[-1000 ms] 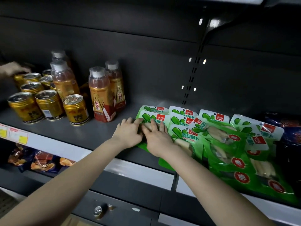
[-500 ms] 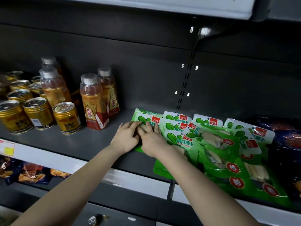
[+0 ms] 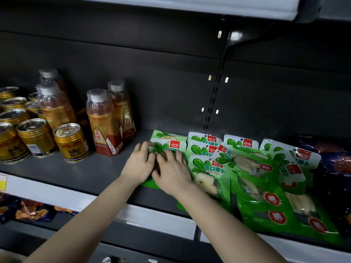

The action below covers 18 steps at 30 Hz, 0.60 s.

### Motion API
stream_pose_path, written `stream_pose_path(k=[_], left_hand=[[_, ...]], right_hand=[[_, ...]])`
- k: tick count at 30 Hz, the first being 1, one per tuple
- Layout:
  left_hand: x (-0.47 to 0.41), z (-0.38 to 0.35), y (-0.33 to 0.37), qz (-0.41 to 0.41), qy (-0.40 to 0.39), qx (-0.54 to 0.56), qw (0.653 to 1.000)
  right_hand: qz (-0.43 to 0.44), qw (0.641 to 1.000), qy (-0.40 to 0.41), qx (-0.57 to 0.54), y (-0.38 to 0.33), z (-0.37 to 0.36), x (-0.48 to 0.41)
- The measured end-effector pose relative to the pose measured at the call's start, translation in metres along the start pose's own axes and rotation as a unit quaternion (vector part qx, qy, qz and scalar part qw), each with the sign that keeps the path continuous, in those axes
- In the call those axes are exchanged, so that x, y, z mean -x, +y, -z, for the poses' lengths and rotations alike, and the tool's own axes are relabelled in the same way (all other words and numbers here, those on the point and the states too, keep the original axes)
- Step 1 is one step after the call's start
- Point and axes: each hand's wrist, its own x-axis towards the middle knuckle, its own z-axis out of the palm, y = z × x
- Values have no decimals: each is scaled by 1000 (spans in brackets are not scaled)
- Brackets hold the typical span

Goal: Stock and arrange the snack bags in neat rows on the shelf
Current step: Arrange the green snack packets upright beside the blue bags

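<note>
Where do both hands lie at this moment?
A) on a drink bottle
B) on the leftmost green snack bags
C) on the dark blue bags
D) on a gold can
B: the left hand and the right hand lie side by side on the leftmost green snack bags.

Snack bags [image 3: 252, 173] on shelf [image 3: 79, 171], right of bottles [image 3: 106, 124]; cans [image 3: 70, 142] leftmost.

I'm touching glossy, smooth plastic snack bags [image 3: 207, 168] on a matt dark shelf [image 3: 85, 171]; metal cans [image 3: 71, 142] are shining.
</note>
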Motion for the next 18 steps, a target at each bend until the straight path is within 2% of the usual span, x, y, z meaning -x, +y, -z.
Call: stream_pose_path(k=[5, 10, 14, 18], left_hand=[[-3, 0, 0, -25, -37, -2, 999], [-8, 3, -2, -2, 3, 58, 998], [-7, 1, -3, -22, -9, 43, 999], [-6, 4, -1, 1, 34, 65, 997]], right_hand=[[-8, 999, -51, -9, 7, -5, -12], [-10, 996, -85, -23, 10, -2, -23], [-28, 995, -92, -12, 6, 3, -33], [-34, 995, -90, 6, 6, 8, -32]])
